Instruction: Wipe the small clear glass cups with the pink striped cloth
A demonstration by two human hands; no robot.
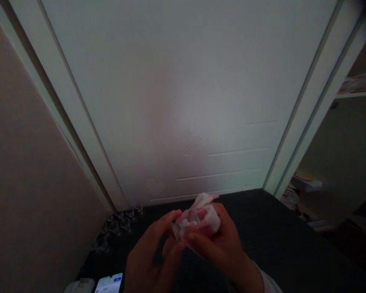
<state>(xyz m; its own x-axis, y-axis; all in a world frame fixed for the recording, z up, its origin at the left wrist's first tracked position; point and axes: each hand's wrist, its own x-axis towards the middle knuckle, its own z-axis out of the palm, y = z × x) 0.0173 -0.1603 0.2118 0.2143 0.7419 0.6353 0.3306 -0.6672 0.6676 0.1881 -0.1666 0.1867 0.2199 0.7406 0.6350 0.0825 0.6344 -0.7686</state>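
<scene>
A small clear glass [187, 220] is held between my two hands above the dark table, lying on its side. Fingers of my left hand [155, 248] pinch it at its left end. My right hand [224, 240] is closed around a pink and white cloth [212, 219], which wraps the glass on its right side. Part of the glass is hidden by the cloth and fingers.
Several small clear glasses [115, 227] stand in a group at the table's back left, by the wall. A phone with a lit screen [109, 283] lies at the front left beside a pale object [79, 286]. A white panel with heart patterns [190, 143] rises behind the dark table [250, 228].
</scene>
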